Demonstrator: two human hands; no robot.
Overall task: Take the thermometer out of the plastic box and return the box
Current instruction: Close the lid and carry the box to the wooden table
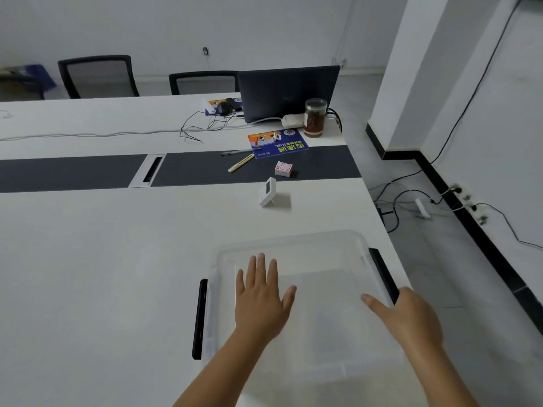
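Observation:
A clear plastic box (320, 254) with black side latches sits at the near right corner of the white table, its lid on. My left hand (261, 298) lies flat on the lid with fingers spread, holding nothing. My right hand (408, 315) rests at the box's right edge beside the black latch (383, 273), thumb stretched over the lid. A small white thermometer (268, 191) stands tilted on its kickstand on the table beyond the box, apart from both hands.
Farther back lie a small red-and-white box (283, 168), a yellow pen (241, 163), a blue leaflet (277, 143), a brown jar (315, 117) and a dark laptop (288, 91). The table's right edge (379, 212) drops to a floor with cables.

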